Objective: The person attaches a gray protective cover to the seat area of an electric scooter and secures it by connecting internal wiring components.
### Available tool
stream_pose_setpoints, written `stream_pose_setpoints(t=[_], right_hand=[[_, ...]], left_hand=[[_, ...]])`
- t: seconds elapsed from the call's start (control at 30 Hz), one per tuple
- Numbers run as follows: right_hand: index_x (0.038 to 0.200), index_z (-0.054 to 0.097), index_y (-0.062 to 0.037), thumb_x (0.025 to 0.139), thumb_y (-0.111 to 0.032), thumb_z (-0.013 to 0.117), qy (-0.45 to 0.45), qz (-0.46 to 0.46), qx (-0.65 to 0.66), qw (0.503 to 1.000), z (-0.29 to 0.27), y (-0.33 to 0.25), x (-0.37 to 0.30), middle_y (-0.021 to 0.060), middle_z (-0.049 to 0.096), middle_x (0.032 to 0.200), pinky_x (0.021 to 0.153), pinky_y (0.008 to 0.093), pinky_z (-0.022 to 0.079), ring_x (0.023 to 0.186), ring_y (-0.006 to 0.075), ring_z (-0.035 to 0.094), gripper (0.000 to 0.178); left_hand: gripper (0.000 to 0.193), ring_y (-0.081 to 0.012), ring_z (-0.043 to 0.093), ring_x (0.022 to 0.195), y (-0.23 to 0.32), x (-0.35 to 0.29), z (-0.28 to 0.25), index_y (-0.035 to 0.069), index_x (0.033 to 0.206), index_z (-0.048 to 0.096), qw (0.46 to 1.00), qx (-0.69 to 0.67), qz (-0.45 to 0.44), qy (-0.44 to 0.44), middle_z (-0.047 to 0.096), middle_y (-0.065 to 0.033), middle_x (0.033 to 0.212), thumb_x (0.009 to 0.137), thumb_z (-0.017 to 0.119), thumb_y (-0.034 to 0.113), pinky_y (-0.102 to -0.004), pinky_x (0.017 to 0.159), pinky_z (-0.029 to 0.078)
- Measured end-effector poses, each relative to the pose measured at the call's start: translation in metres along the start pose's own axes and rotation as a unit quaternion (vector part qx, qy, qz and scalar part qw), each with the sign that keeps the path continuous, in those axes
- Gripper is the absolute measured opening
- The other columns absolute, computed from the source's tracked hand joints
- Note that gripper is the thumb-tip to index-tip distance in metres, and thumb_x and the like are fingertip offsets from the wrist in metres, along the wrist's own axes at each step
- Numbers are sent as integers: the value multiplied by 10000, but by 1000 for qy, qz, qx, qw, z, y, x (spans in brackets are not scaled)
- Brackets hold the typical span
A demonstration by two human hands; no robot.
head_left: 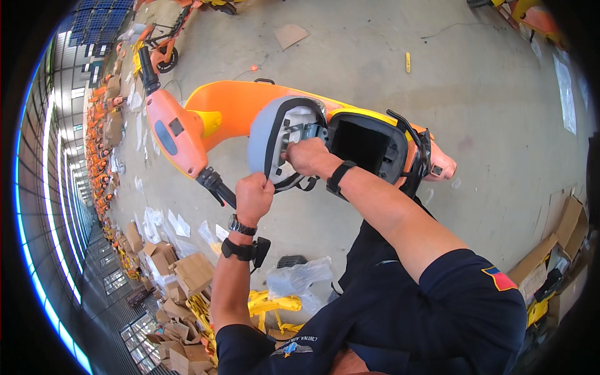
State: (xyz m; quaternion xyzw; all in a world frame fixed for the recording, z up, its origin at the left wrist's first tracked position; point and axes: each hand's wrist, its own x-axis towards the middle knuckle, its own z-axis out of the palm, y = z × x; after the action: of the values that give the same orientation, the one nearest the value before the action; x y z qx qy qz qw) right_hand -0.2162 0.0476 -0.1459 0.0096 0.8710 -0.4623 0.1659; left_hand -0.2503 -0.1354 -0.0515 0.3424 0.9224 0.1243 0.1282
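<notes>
The left grip (pixel 255 197) is curled into a closed fist, thumb up against the seat (pixel 261 140), and seems to pinch its dark edge; the fingertips are hidden. The right grip (pixel 306 156), above and to the right of the left one, has its fingers bent in against the seat's underside; how tightly they are closed, or on what, I cannot tell. The seat is directly above the left grip and reaches up and to the left of the right grip, tipped up so that its hollow underside faces the right grip. It looks rounded and smooth, with a pale grey outer side, a thick black band along the rim and a whitish inside dotted with small dark fittings. A metal bracket (pixel 309 131) shows just above the right grip, and a black strap (pixel 306 184) hangs just below it. To the right of the right grip is the open storage box (pixel 403 147), dark inside and edged in yellow. The orange scooter (pixel 215 94) stretches out to both sides of the two grips, its handlebar (pixel 215 184) ending just left of the left grip. Below the left grip, clear plastic (pixel 303 275) lies near yellow parts (pixel 275 304).
</notes>
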Motion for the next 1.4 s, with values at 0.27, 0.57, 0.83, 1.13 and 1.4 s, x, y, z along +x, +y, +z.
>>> stream_pose_setpoints(t=[0.27,0.57,0.83,1.13,1.4], right_hand=[[995,653,-25,982,-345,461,10,0,6,1000,5,9,-12,185,698,900,769,455,509,901,376,661,374],[935,631,-13,888,-222,588,190,10,547,815,9,43,-8,56,647,806,631,282,483,717,144,611,218],[852,589,-29,924,-296,626,106,89,559,817,-40,-2,3,57,634,766,532,253,461,627,108,583,279],[707,521,-61,910,-200,601,135,62,567,810,-49,-17,-8,25,539,589,442,247,355,478,85,458,259],[760,486,-65,907,-157,552,84,60,670,735,-41,-25,-19,-5,463,577,409,245,303,443,76,383,186]], left_hand=[[231,-385,544,548,15,-9,14,37,603,475,997,12,51,60,544,-167,603,746,655,55,-442,483,422],[217,-368,559,556,20,-7,21,49,615,489,992,86,33,88,551,-147,606,738,663,88,-450,492,438],[207,-342,571,580,18,-5,23,72,641,511,988,122,-4,97,564,-112,618,700,699,136,-442,519,461],[716,-391,503,1117,32,42,30,29,1266,469,970,123,-2,208,506,-204,1238,628,777,128,-462,936,437],[678,-398,557,1122,30,42,48,51,1294,486,979,49,-12,199,544,-212,1262,664,732,94,-449,888,508]])
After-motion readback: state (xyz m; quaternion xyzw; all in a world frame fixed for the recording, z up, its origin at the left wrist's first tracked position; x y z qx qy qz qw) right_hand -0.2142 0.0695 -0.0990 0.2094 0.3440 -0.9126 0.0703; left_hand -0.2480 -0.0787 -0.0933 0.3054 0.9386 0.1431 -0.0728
